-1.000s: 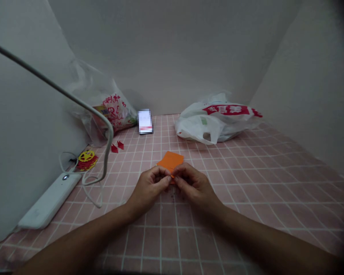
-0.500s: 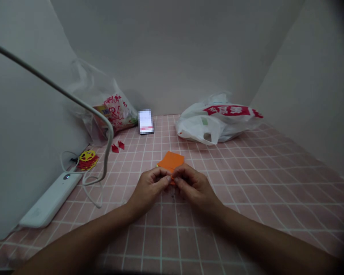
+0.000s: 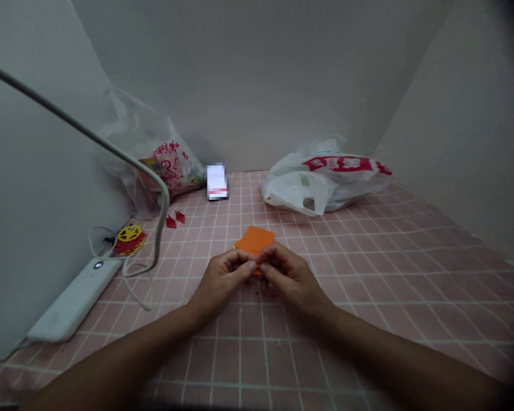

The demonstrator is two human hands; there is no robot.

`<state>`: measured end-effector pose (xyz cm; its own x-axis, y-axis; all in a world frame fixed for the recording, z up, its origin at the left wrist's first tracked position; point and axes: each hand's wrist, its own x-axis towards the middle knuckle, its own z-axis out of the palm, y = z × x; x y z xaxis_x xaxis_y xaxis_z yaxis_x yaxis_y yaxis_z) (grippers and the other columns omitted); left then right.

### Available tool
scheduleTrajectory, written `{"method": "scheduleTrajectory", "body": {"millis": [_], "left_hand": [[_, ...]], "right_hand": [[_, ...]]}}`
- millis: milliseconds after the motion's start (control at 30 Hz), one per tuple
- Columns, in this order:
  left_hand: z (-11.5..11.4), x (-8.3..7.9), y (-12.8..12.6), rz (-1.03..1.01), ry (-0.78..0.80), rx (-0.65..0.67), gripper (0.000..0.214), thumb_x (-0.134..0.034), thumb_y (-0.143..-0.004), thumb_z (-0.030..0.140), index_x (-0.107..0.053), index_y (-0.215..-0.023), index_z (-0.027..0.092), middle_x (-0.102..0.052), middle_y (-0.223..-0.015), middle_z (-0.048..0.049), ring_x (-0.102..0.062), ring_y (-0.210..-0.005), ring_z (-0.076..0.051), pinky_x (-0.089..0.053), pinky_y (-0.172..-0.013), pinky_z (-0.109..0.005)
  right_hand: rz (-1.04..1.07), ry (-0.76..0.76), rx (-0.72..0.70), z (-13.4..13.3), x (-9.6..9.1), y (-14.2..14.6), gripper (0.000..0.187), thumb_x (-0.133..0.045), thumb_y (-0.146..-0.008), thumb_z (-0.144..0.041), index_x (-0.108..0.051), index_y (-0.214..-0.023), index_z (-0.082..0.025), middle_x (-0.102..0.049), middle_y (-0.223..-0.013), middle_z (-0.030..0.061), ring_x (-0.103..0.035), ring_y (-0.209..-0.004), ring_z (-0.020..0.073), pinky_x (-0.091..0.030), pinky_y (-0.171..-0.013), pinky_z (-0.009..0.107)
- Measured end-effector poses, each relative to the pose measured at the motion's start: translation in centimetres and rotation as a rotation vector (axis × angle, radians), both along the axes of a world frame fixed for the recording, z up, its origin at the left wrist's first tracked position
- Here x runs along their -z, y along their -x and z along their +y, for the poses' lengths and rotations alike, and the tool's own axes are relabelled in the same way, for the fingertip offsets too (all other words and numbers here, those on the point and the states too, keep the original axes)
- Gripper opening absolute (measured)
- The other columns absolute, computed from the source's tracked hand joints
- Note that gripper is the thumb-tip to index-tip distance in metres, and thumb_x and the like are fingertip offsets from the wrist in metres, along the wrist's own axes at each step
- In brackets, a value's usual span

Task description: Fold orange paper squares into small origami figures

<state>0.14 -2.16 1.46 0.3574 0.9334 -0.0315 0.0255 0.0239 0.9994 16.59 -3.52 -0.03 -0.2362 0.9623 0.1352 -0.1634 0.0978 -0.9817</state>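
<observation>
My left hand (image 3: 227,278) and my right hand (image 3: 289,279) meet at the middle of the table, thumbs nearly touching. Both are closed in a pinch on a small piece of orange paper (image 3: 257,272), mostly hidden by the fingers. Just beyond them lies a square of orange paper (image 3: 257,236), with a thin yellowish edge showing at its left corner. Farther off to the left are two small folded red paper pieces (image 3: 175,219).
A white power bank (image 3: 71,305) with a looped cable (image 3: 165,211) lies left, near yellow and red cut-out shapes (image 3: 129,238). At the back stand a clear plastic bag (image 3: 171,165), a lit phone (image 3: 217,181) and a white plastic bag (image 3: 291,185). A pink checked cloth (image 3: 223,371) covers the table.
My thumbs and fingertips have shifted very slightly at the orange piece. The view has moved a little; the other things stay where they were.
</observation>
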Motion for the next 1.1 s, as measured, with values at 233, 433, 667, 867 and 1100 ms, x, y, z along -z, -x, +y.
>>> {"method": "scheduleTrajectory", "body": {"millis": [233,433,667,867,1100], "left_hand": [[0.05,-0.03,-0.19,0.01,-0.017,-0.033,0.017,-0.067,-0.083,0.03,-0.065,-0.079,0.013,-0.061,-0.068,0.0009,-0.054,-0.061,-0.01,-0.042,-0.06,-0.022],[-0.21,-0.35,-0.44,0.049,-0.057,-0.072,0.017,-0.065,-0.082,0.03,-0.063,-0.077,0.014,-0.061,-0.067,0.001,-0.055,-0.061,-0.01,-0.043,-0.059,-0.023],[-0.37,-0.48,-0.48,0.116,-0.124,-0.087,0.016,-0.064,-0.081,0.028,-0.062,-0.073,0.015,-0.058,-0.065,0.0019,-0.052,-0.06,-0.011,-0.041,-0.059,-0.023],[-0.3,-0.49,-0.29,0.077,-0.104,-0.025,0.017,-0.064,-0.082,0.03,-0.063,-0.074,0.015,-0.058,-0.065,0.0013,-0.054,-0.061,-0.011,-0.043,-0.06,-0.023],[-0.16,-0.36,-0.34,0.07,-0.099,-0.047,0.017,-0.065,-0.08,0.03,-0.063,-0.072,0.015,-0.058,-0.065,0.0018,-0.053,-0.06,-0.011,-0.042,-0.06,-0.023]], "right_hand": [[0.067,0.008,-0.051,0.14,-0.29,0.13,0.006,-0.058,-0.087,-0.024,-0.053,-0.085,-0.021,-0.059,-0.067,-0.0041,-0.057,-0.056,0.0102,-0.046,-0.053,0.024],[0.084,0.053,-0.054,0.11,-0.31,0.18,0.01,-0.057,-0.09,-0.029,-0.053,-0.087,-0.02,-0.061,-0.066,-0.0035,-0.057,-0.057,0.0105,-0.045,-0.054,0.024],[0.009,0.066,-0.036,0.14,-0.28,0.08,0.016,-0.059,-0.088,-0.032,-0.051,-0.078,-0.021,-0.057,-0.062,-0.0047,-0.052,-0.05,0.0098,-0.042,-0.049,0.024],[0.011,0.049,-0.085,0.16,-0.26,0.0,0.021,-0.057,-0.088,-0.037,-0.049,-0.077,-0.021,-0.056,-0.063,-0.0039,-0.053,-0.053,0.0104,-0.043,-0.051,0.024],[0.024,0.065,-0.07,0.34,-0.22,0.0,0.023,-0.059,-0.087,-0.038,-0.05,-0.077,-0.02,-0.055,-0.062,-0.0046,-0.052,-0.051,0.0098,-0.042,-0.051,0.024]]}}
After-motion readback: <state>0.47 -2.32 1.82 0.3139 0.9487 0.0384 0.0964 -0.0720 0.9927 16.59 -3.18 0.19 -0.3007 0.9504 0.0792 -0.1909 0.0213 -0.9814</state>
